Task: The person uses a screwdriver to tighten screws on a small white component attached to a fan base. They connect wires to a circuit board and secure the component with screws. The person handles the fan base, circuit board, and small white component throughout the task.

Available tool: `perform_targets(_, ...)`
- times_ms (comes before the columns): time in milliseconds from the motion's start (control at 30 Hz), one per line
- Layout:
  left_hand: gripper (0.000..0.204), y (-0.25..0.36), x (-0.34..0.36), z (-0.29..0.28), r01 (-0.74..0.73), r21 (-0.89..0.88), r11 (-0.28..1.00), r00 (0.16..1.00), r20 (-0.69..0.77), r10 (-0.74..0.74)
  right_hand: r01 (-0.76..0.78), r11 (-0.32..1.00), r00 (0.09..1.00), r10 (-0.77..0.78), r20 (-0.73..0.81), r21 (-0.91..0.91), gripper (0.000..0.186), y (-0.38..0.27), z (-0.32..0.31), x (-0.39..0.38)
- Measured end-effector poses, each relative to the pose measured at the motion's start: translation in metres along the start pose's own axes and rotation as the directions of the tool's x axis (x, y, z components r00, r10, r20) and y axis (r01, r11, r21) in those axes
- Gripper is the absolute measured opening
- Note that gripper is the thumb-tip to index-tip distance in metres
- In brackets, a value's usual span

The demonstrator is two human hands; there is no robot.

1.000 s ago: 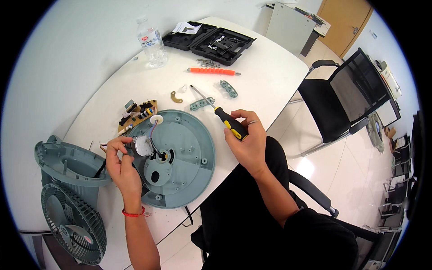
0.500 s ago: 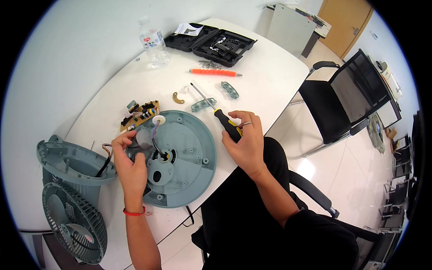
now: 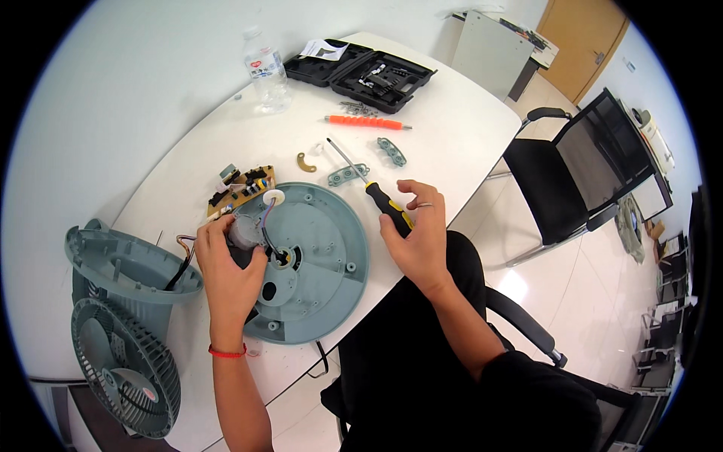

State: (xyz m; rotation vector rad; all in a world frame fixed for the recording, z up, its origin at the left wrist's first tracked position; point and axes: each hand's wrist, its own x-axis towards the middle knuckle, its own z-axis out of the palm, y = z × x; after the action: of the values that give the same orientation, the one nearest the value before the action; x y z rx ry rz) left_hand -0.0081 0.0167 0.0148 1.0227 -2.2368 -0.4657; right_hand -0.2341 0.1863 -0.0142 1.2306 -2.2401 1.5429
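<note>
Motor-like part (image 3: 245,232), small, round and grey, sits left of the frame's centre, over the left side of a round grey-green base (image 3: 324,301). My left hand (image 3: 228,267) grips it between thumb and fingers; the hand hides its underside, so I can't tell whether it touches the base. Wires (image 3: 263,226) and a white disc (image 3: 273,197) lie close on its right, and a circuit board (image 3: 239,192) crowds the base's upper-left rim. Right of centre, my right hand (image 3: 418,245) holds a black-and-yellow screwdriver (image 3: 390,207) by its handle, the shaft passing over a grey-green bracket (image 3: 346,175). Left of frame I see a grey-green housing (image 3: 124,260), with a fan cage (image 3: 124,369) below. Toward the top lie an orange rod (image 3: 365,121), an open black tool case (image 3: 380,79) and a clear bottle (image 3: 267,79).
</note>
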Motion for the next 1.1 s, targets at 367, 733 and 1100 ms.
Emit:
perform_targets(367, 0.053, -0.006, -0.003, 0.006, 0.054, -0.049, 0.997, 0.996, -0.071, -0.058, 0.5, 0.856, 0.855, -0.465, 0.231, -0.128, 0.016, -0.009, 0.026, 0.119)
perform_targets(733, 0.055, -0.012, -0.003, 0.008, 0.077, -0.145, 0.986, 0.992, -0.09, -0.09, 0.724, 0.674, 0.561, -0.453, 0.693, -0.145, 0.017, -0.005, 0.081, 0.183)
perform_targets(1100, 0.057, -0.013, -0.003, 0.009, 0.126, -0.166, 0.978, 0.987, -0.077, -0.14, 0.794, 0.573, 0.508, -0.444, 0.738, -0.202, 0.021, -0.005, 0.098, 0.176)
